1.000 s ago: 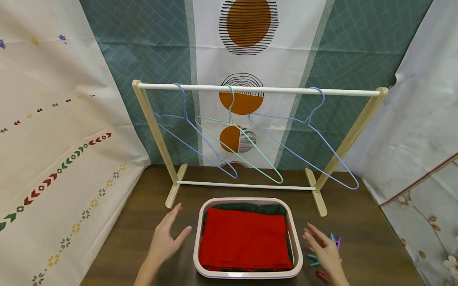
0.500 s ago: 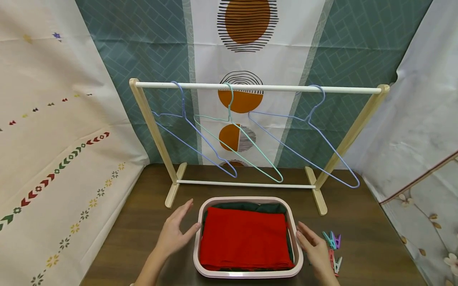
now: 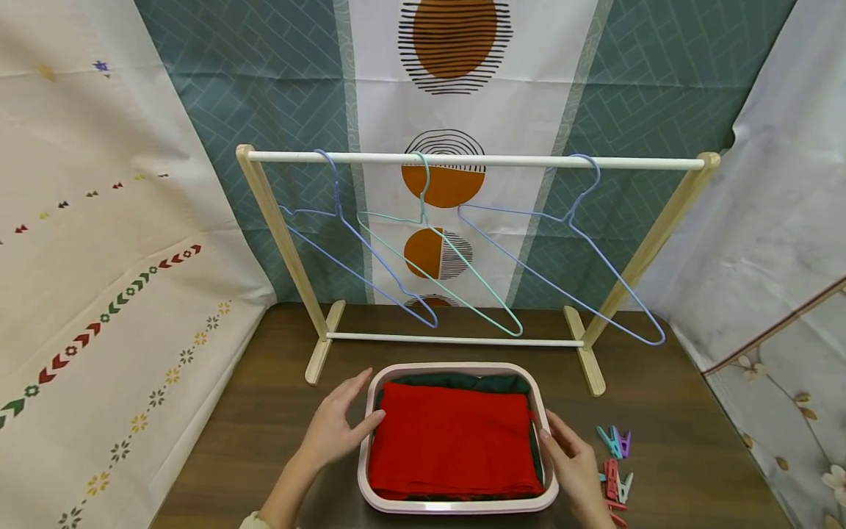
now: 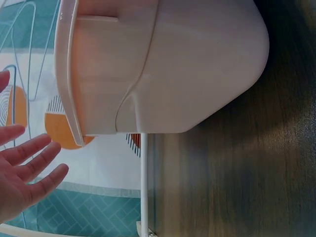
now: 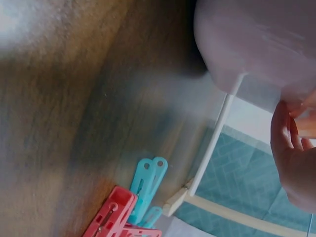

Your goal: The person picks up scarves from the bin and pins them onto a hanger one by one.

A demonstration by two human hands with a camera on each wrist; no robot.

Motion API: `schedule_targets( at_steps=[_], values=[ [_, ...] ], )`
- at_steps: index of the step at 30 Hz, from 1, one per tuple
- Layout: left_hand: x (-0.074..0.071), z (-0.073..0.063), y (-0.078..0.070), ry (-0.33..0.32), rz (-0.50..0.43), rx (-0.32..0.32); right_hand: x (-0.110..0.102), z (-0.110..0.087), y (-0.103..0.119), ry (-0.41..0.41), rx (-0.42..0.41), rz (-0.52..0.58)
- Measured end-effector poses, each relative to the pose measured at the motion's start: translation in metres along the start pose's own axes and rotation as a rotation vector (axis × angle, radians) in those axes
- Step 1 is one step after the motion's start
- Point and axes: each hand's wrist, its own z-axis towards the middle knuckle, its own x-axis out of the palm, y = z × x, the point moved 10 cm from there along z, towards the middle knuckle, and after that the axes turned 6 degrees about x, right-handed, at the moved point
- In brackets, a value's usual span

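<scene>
A pale pink plastic basin (image 3: pixel 456 507) stands on the table, filled with folded cloth. On top lies a red folded cloth (image 3: pixel 456 441), with dark green cloth (image 3: pixel 485 383) showing beneath it. My left hand (image 3: pixel 333 426) is at the basin's left rim, fingers spread and thumb tip overlapping the rim. In the left wrist view, the left hand's fingers (image 4: pixel 37 165) are apart and hold nothing. At the opposite side, my right hand (image 3: pixel 573 466) has its thumb and fingertips right at the rim, the fingers loosely bent.
Behind the basin stands a wooden rack with a white rod (image 3: pixel 502 160). Two blue hangers (image 3: pixel 380 268) and a mint-green hanger (image 3: pixel 463 272) hang from it. Several clothespins (image 3: pixel 613 477), red, teal, purple and pale, lie right of the basin. Patterned cloths surround the table (image 3: pixel 231 455).
Both hands have moved inward to the basin's sides, the left rightward and the right leftward. More of the clothespins show now. The basin, cloths and hangers stay in place.
</scene>
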Motion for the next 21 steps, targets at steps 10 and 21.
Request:
schedule_targets(
  at_steps=[10, 21],
  values=[
    [0.016, 0.014, 0.002, 0.075, 0.039, 0.060, 0.001, 0.000, 0.000, -0.023, -0.022, -0.006],
    [0.041, 0.028, 0.009, 0.262, 0.164, 0.004, 0.000, 0.000, 0.001, -0.027, -0.061, 0.006]
  ],
)
